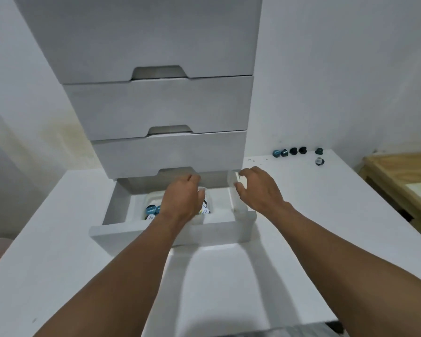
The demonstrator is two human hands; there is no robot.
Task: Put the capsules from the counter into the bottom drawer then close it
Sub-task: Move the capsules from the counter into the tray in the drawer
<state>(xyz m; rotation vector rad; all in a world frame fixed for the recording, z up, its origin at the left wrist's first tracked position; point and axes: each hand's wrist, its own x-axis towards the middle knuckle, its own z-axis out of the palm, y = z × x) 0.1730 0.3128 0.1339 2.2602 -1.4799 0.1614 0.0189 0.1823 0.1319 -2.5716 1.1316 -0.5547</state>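
Loose capsules (293,151), dark teal, scattered on white counter (229,288), upper right of frame, against wall. Bottom drawer (170,233) pulled open at centre; stored capsules (151,211) lie inside, left of middle. Left hand (183,198) reaches into drawer, fingers curled downward; cannot tell if it holds anything. Right hand (259,188) at drawer's right rear corner, thumb and fingers curled round translucent plastic piece (232,177). White drawer unit (155,105) above, upper drawers closed. Wooden furniture (399,176) at right edge.

- drawer unit (155,105): plain pale grey
- bottom drawer (121,235): same grey, whiter inside
- worktop (58,263): plain white
- loose capsules (293,151): dark teal, one blue
- drawer capsules (151,211): blue, white labels
- wall (338,69): white, yellowish stain at left
- wooden furniture (396,171): light, grained
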